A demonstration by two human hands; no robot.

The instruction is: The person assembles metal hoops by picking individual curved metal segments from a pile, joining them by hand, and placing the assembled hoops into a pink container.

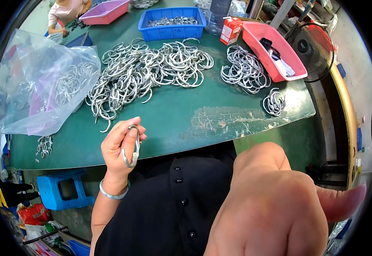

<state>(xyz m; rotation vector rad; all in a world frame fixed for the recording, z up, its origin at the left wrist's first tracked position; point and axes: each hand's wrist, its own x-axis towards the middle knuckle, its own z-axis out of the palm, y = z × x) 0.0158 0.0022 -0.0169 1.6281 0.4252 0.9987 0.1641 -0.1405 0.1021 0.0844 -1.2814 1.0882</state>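
Observation:
My left hand point(120, 147) is raised over the near edge of the green table point(173, 115), fingers pinched on one silver metal ring point(133, 147) that hangs down from them. A silver bangle sits on that wrist. My right hand point(275, 205) is very close to the camera at the lower right, fist closed with the thumb sticking out to the right; nothing shows in it. A large heap of the same silver rings point(145, 70) lies on the table beyond my left hand. Two smaller bunches of rings lie to the right point(243, 70) point(274, 102).
A clear plastic bag point(36, 85) with rings sits at the left. At the back stand a blue bin point(173, 23), a purple tray point(105, 12), a pink tray point(275, 49) and a small carton point(230, 30). A fan point(314, 49) stands right. Another person sits far left.

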